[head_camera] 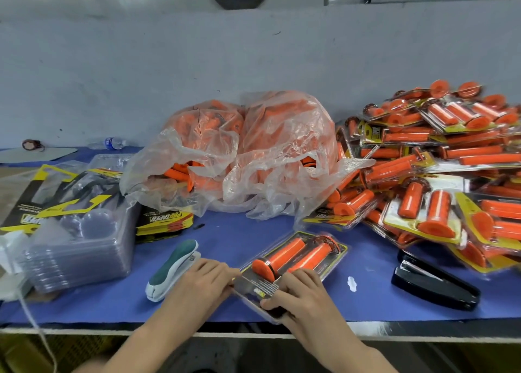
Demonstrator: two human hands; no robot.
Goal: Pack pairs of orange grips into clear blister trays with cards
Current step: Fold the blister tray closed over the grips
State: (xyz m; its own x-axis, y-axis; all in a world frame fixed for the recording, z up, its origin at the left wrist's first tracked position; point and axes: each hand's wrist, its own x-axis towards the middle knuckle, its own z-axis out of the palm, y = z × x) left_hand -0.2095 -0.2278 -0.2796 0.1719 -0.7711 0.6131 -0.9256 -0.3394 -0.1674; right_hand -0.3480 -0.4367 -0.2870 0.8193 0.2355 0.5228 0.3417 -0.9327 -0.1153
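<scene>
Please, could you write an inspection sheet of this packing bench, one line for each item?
Surface: blue mat on a bench.
Job's things: blister pack with two orange grips; bag of loose grips; empty tray stack; cards; pile of finished packs.
Clutter: green stapler, black stapler, water bottle.
Hands: left hand grips the pack's left edge; right hand pinches its near end.
Cables: white cord at the left edge.
Surroundings: grey wall behind.

Bright, even, diffuse light; shadows weak. Glare patches on the plastic bags (253, 152) and the pile of packs (439, 158). Wide-angle bending toward the edges. Tray stack (76, 248) and the pile's far right smeared; centre fairly sharp.
</scene>
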